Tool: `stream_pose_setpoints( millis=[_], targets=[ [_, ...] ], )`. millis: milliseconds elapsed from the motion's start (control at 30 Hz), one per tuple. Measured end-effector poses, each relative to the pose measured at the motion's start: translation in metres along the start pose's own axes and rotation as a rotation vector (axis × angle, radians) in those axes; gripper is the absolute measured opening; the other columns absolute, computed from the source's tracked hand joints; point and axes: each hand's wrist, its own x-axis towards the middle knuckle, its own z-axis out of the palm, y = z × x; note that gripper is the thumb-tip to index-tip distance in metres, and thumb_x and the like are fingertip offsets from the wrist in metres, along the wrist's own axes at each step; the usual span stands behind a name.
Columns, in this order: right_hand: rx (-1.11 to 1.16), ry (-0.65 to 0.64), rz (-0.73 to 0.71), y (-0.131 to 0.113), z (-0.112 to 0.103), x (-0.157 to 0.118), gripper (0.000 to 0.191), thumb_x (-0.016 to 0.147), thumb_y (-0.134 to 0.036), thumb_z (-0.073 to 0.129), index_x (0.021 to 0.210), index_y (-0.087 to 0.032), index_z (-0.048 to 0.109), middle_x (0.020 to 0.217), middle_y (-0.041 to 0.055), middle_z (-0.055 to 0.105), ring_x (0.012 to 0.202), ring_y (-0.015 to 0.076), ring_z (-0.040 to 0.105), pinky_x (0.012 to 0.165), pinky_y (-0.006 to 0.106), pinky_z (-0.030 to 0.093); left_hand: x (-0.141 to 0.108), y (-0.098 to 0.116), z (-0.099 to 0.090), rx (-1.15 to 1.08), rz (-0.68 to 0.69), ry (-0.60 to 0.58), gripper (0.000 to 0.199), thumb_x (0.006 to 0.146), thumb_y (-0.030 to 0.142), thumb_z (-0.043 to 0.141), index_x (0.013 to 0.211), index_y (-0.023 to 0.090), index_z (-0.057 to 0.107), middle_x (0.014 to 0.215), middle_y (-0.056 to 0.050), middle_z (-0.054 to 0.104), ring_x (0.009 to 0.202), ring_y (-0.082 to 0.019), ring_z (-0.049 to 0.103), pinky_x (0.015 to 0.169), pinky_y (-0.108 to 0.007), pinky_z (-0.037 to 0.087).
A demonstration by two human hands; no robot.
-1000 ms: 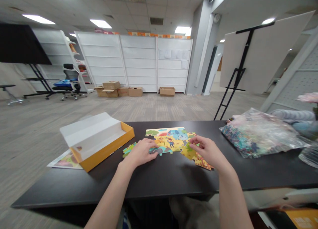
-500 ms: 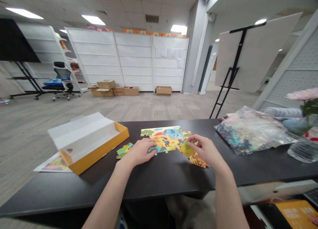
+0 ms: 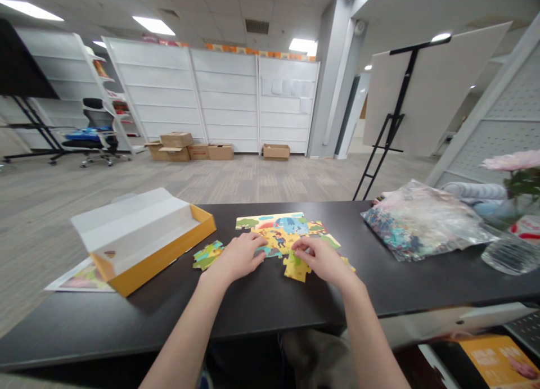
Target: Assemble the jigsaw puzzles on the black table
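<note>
Just off the near edge of the joined puzzle, the yellow-green piece sits under the fingertips of the right hand, which pinch its far end; whether piece and puzzle touch is unclear. The left hand lies loosely unclenched at the puzzle's near-left edge.

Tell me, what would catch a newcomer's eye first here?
Probably the bright puzzle on the black table, with the left hand at its near left corner and the right hand holding a yellow piece at its near edge. Next, perhaps, the open box to its left and the clear bag to its right.
</note>
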Motion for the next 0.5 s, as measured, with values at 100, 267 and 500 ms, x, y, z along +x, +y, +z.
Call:
stream_pose_setpoints(
  millis=[100,267,500],
  targets=[
    [-0.013,-0.062,-0.001,-0.005,0.014,0.004,0.021,0.084,-0.019,0.06,0.102,-0.021,0.072,0.087,0.0024,0.072,0.071,0.0148,0.06,0.067,0.026,0.045,-0.001,0.0,0.002,0.008,0.0,-0.005,0.032,0.095,0.033,0.05,0.122,0.026,0.064,0.129,-0.008,0.063,0.121,-0.028,0.058,0.1,-0.041,0.048],
    [-0.009,-0.143,0.006,-0.003,0.016,0.0,0.038,0.08,-0.012,0.061,0.116,-0.02,0.068,0.095,0.0041,0.072,0.074,0.0147,0.063,0.07,0.026,0.048,0.0,0.004,0.003,0.02,-0.028,0.005,0.032,0.091,0.03,0.052,0.119,0.022,0.065,0.127,-0.01,0.064,0.119,-0.029,0.058,0.1,-0.043,0.048],
    [-0.017,-0.2,0.065,-0.004,0.001,-0.011,0.045,0.072,-0.02,0.073,0.117,-0.019,0.066,0.102,0.0047,0.069,0.076,0.0152,0.062,0.069,0.027,0.049,0.0,0.005,0.003,0.005,-0.026,0.009,0.036,0.093,0.035,0.05,0.124,0.023,0.063,0.13,-0.012,0.061,0.119,-0.031,0.058,0.098,-0.046,0.048]
  ],
)
